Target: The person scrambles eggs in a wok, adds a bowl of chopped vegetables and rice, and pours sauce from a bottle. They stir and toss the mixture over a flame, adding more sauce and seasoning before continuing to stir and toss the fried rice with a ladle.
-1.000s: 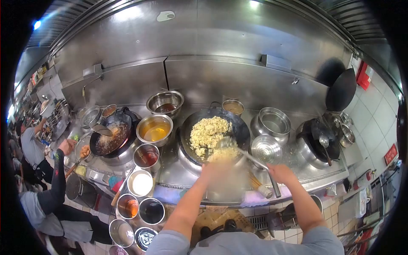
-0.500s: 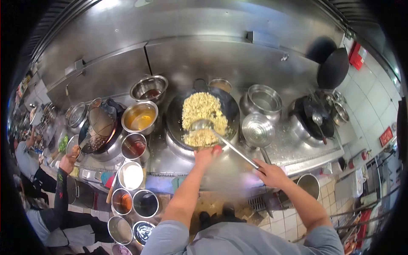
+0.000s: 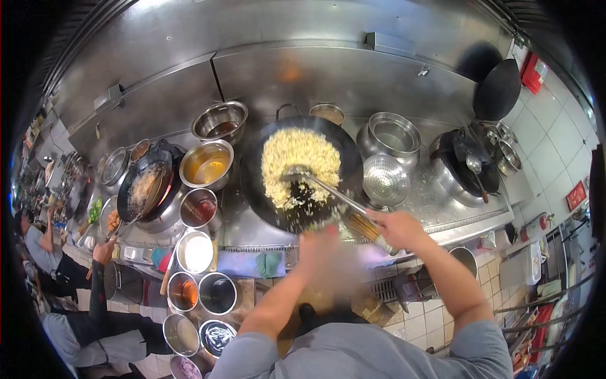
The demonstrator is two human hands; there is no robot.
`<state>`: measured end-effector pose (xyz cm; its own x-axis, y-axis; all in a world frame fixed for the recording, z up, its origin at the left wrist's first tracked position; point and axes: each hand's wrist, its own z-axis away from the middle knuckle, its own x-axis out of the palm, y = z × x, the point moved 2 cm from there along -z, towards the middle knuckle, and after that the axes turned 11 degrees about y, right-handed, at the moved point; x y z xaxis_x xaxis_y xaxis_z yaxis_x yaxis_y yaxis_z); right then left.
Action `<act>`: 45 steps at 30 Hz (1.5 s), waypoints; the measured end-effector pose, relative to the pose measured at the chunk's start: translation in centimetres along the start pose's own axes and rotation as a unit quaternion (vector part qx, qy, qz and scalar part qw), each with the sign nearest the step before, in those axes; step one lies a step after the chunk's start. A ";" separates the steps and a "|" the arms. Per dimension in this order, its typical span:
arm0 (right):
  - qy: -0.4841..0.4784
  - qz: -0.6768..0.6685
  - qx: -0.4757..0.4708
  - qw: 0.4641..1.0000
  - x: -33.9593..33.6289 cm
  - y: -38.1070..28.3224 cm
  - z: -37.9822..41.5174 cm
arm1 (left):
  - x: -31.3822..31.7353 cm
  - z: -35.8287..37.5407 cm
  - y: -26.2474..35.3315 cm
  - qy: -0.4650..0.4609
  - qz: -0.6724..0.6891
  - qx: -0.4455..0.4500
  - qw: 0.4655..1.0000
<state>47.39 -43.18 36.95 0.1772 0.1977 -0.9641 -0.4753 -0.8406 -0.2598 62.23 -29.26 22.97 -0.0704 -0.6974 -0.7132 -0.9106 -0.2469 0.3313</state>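
Note:
A large black wok [image 3: 344, 202] sits on the burner straight ahead, with yellowish fried rice [image 3: 303, 145] heaped in its far and middle part. Some grains are blurred by motion near the close side. My right hand [image 3: 401, 230] is closed round the long handle of a ladle [image 3: 338, 194], whose bowl lies in the rice. At the wok's near rim, my left hand [image 3: 315, 252] is closed on the wok's edge. Motion smears its fingers, and a small red patch shows beside them. A bamboo brush [image 3: 365, 226] lies just left of my right hand.
Left of the wok stand a bowl of yellow liquid [image 3: 207, 167] and several seasoning pots, one holding white powder [image 3: 195, 251]. On the right are a metal pot [image 3: 394, 142], a perforated skimmer [image 3: 386, 180] and another wok [image 3: 457, 170]. A co-worker's hand [image 3: 104, 251] works at the left wok [image 3: 161, 205].
The wok has shifted and its far handle sits farther up and left. Rice has spread, baring dark metal near the ladle. My right hand has moved slightly up; my left hand is lower.

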 end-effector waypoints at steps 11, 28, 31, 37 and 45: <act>-0.108 0.042 -0.029 0.993 -11.9 -0.8 7.9 | -3.0 -2.8 -1.2 -0.203 0.052 -0.051 0.976; -0.138 -0.635 0.224 0.726 1.5 -1.2 0.2 | -4.7 -5.8 -1.0 -0.170 0.024 0.037 0.984; -0.037 -0.792 0.095 0.601 -0.5 -2.6 -2.0 | -1.5 -6.2 -4.1 -0.119 -0.005 0.010 0.993; 0.345 -0.705 -0.061 0.616 0.8 -2.5 -17.3 | 4.9 -4.5 -6.5 -0.109 -0.052 -0.147 0.982; 0.349 -0.700 -0.029 0.623 -12.3 -5.9 -28.4 | 4.0 -4.6 -5.9 -0.134 -0.057 -0.178 0.973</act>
<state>72.49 -54.96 51.89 0.7238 0.5068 0.4683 0.5939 -0.1119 -0.7967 69.16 -33.73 21.00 -0.1240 -0.4633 -0.8775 -0.7239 -0.5626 0.3993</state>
